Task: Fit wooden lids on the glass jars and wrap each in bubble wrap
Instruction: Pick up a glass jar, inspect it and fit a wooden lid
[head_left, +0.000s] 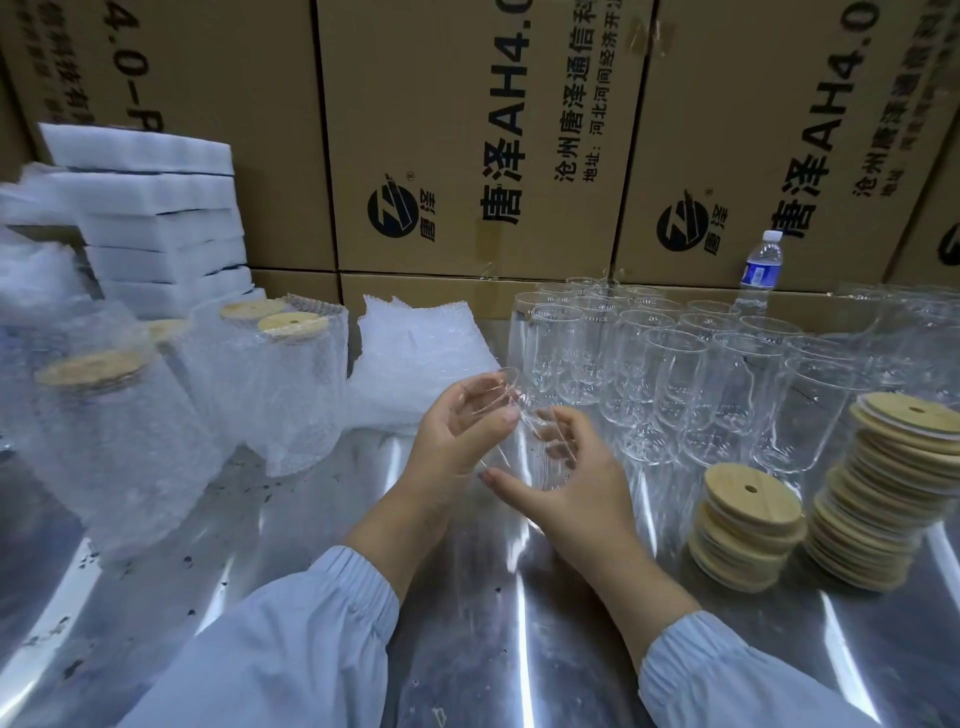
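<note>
The glass jar (519, 447) is held just above the bench (467, 623), tilted, with its open mouth up and away. The left grip (462, 421) curls round its upper part with the thumb across the wall, and the right grip (566, 478) cups the lower body, thumb stretched underneath.

The jar is probably light, rigid, smooth enough to slip, and breakable at the rim. Holding it round the body near the base, as the right grip does, looks safest while a lid is pressed on.

Wooden lids (748, 525) sit in two leaning stacks to the right of the grips, and empty jars (675, 374) crowd just beyond them, so there is little room on that side. A pile of bubble wrap (415, 358) lies beyond the left grip, with wrapped, lidded jars (291, 384) farther left. The bench is shiny metal, hard and probably slick. Printed cardboard boxes (467, 130) wall in the back.
</note>
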